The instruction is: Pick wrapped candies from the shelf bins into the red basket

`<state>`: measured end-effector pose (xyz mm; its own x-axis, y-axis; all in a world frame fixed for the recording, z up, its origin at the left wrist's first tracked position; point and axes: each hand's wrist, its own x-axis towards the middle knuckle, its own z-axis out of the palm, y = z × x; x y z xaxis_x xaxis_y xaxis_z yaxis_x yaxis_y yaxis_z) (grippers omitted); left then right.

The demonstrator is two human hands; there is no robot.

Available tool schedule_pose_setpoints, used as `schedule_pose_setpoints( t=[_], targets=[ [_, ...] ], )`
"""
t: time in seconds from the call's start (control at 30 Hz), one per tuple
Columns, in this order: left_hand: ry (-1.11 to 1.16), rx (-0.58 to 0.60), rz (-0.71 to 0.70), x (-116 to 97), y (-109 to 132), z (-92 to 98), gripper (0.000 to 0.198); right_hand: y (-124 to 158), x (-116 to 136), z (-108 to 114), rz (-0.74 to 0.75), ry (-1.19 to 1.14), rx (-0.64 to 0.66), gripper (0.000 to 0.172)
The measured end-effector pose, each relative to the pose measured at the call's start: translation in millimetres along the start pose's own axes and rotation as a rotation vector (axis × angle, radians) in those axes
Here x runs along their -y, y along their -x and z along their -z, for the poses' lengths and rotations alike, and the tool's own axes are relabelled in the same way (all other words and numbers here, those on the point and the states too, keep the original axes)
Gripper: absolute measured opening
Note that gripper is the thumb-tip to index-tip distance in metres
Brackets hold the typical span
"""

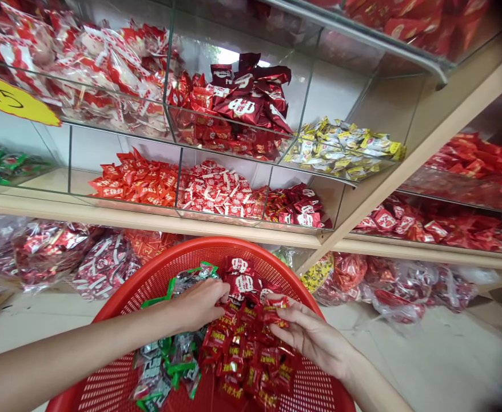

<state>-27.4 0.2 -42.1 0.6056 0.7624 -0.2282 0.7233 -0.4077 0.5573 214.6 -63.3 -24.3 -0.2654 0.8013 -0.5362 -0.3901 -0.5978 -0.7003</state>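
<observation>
A round red plastic basket (156, 274) sits low in front of me, filled with wrapped sweets. Red-and-gold sweets (251, 355) lie in a heap at its middle and dark red packets (240, 274) at the back. Green-and-silver sweets (165, 366) lie on the left side. My left hand (199, 303) reaches in from the left, its fingers closed in the red sweets. My right hand (311, 337) comes in from the right and pinches a red sweet (274, 303) between thumb and fingers.
Glass-fronted shelf bins (174, 137) above hold red, dark red (246, 97) and yellow sweets (345, 149). A yellow price tag (11, 97) hangs at the left. Clear bags of sweets (49, 246) lie on the lowest shelf. A second shelf unit (461, 189) stands at the right.
</observation>
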Motion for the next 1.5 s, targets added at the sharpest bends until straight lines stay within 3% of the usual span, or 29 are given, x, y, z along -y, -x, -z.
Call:
schedule_pose_setpoints(
  t=[0.23,0.4,0.5,0.63,0.73,0.87,1.0,1.13,1.23,1.5],
  targets=[
    [-0.118,-0.081,-0.013,-13.1,3.7,11.7,0.013,4.6,0.8,1.3,0.017,0.08,-0.052,0.033],
    [-0.147,-0.109,-0.008,-24.1,10.8,34.9,0.023,8.7,-6.7,-5.5,0.017,0.195,-0.027,0.033],
    [-0.131,-0.227,0.017,-19.5,19.3,56.4,0.027,14.6,-19.3,-11.8,-0.031,0.284,0.006,0.034],
    [-0.133,-0.331,0.063,2.0,30.5,75.5,0.03,19.4,-40.8,-15.6,-0.171,0.411,0.045,0.04],
    [-0.144,-0.371,0.061,19.9,35.7,76.8,0.032,16.7,-51.2,-16.3,-0.192,0.523,0.071,0.04],
    [-0.149,-0.381,0.064,30.7,40.4,72.3,0.031,10.8,-48.1,-19.0,-0.103,0.672,0.079,0.037],
    [-0.121,-0.372,0.058,30.0,43.1,72.1,0.031,12.7,-22.2,-18.4,-0.008,0.779,0.03,0.037],
    [-0.102,-0.378,0.049,31.1,42.6,72.9,0.031,23.7,13.2,-8.8,0.083,0.853,-0.135,0.045],
    [-0.084,-0.387,0.045,33.5,42.1,71.7,0.03,31.6,25.3,-0.2,0.096,0.873,-0.221,0.049],
    [-0.093,-0.389,0.053,31.5,42.7,71.0,0.029,22.7,4.5,7.0,-0.014,0.828,-0.145,0.048]
  ],
)
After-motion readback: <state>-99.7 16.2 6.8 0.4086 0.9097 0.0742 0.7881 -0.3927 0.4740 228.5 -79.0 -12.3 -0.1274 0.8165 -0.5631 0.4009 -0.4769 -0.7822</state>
